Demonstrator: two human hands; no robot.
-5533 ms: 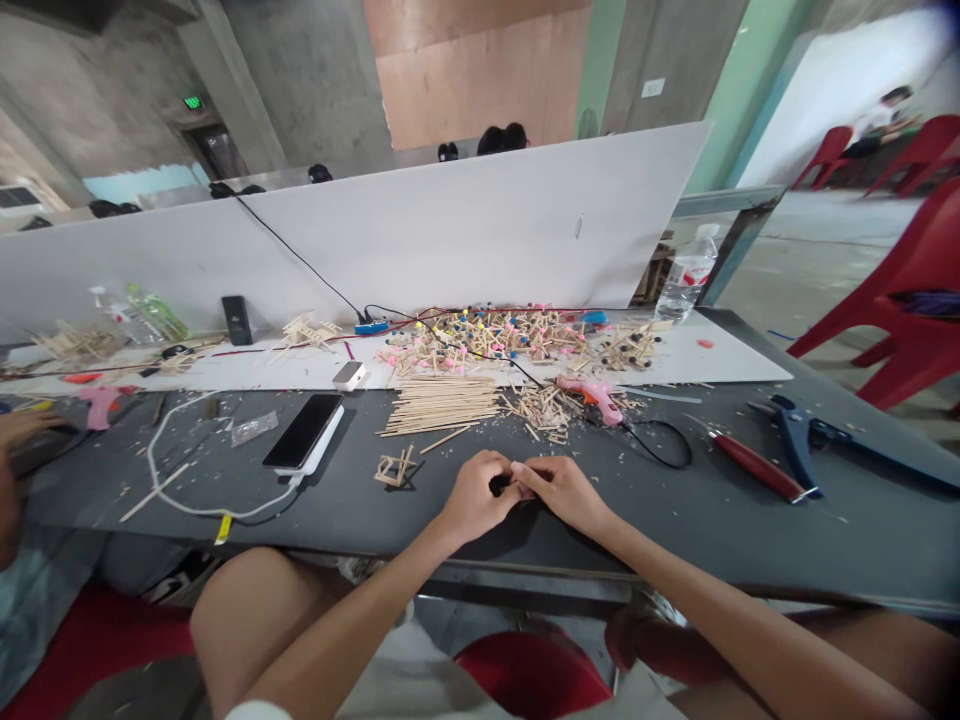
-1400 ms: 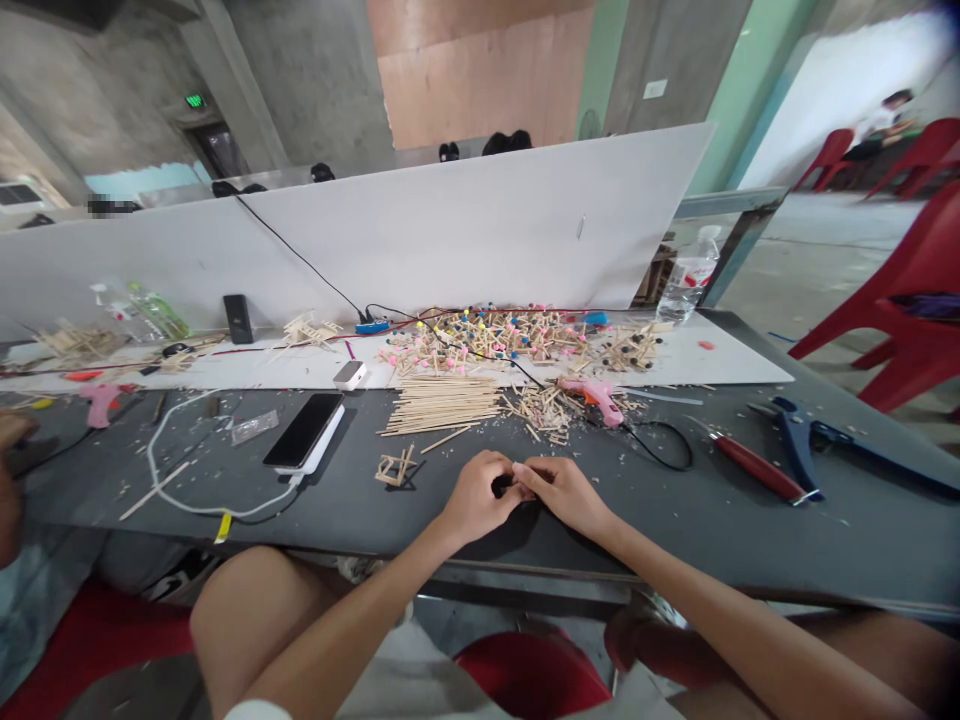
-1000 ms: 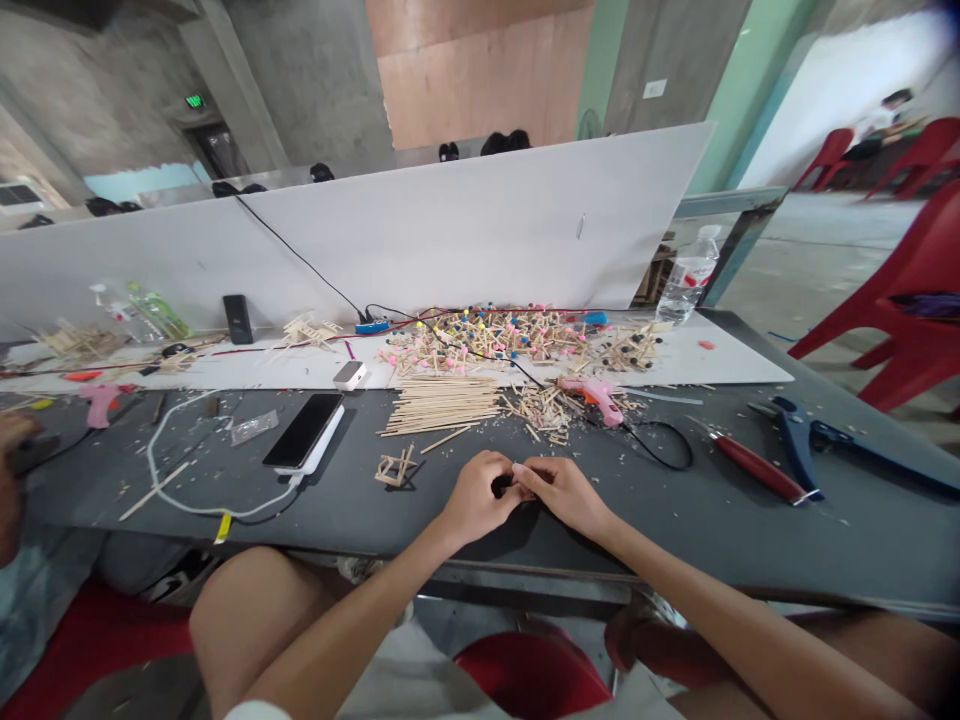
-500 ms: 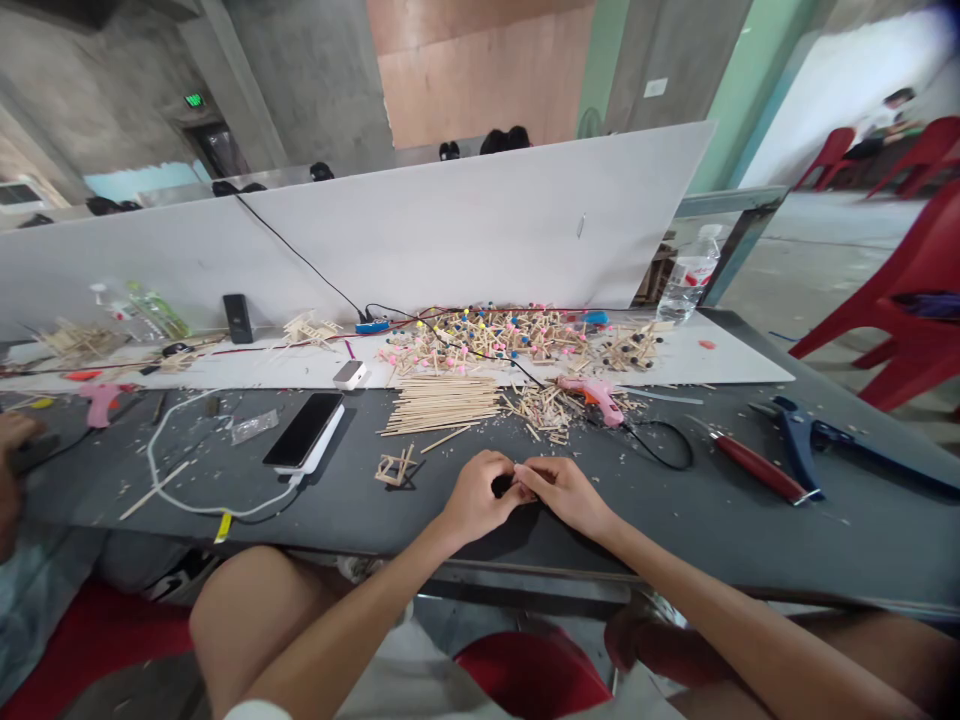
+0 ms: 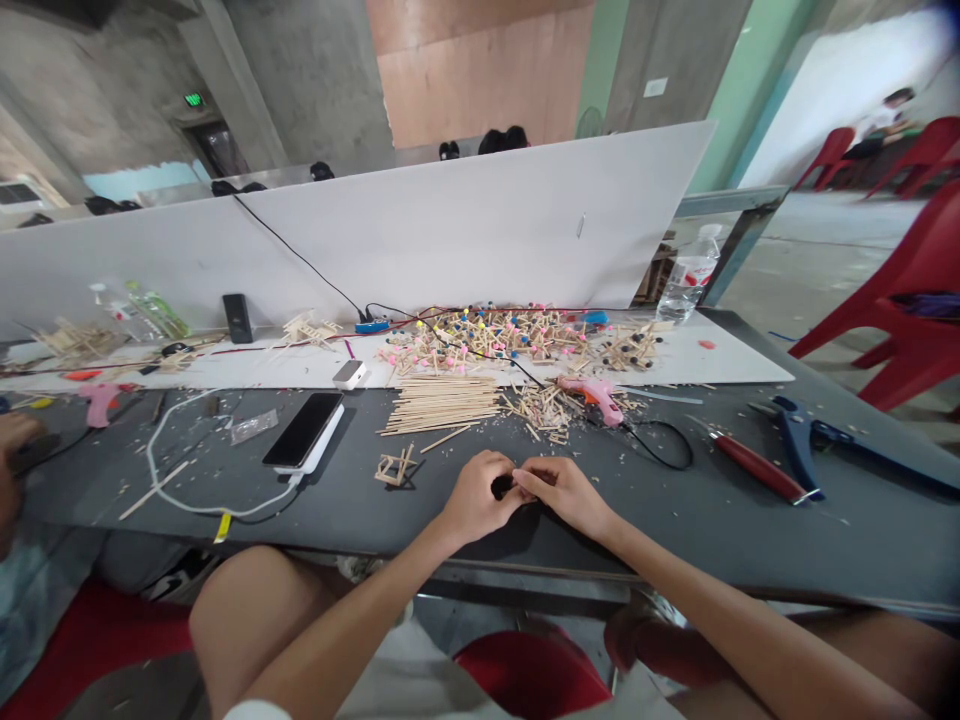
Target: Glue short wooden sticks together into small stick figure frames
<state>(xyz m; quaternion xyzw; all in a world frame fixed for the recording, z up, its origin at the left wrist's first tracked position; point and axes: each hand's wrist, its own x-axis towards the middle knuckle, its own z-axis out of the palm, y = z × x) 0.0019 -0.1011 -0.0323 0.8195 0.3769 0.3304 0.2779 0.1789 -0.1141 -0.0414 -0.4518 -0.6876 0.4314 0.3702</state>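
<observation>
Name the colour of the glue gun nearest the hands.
The glue gun is mostly pink, clearest in the head view.

1 head-worn cam is used, aimed fwd & down. Desk (image 5: 739,530) is seen from above, near side, w/ L hand (image 5: 484,495) & R hand (image 5: 566,492) caught p. close, low ctr; concrete wall (image 5: 315,80) is shown way back up top.

Row of sticks (image 5: 441,405) on a table (image 5: 337,520), stick frame (image 5: 395,468) before the row, phone (image 5: 309,430) to its left, glue gun (image 5: 596,393) to its right, stick heap (image 5: 495,338) behind it.
</observation>
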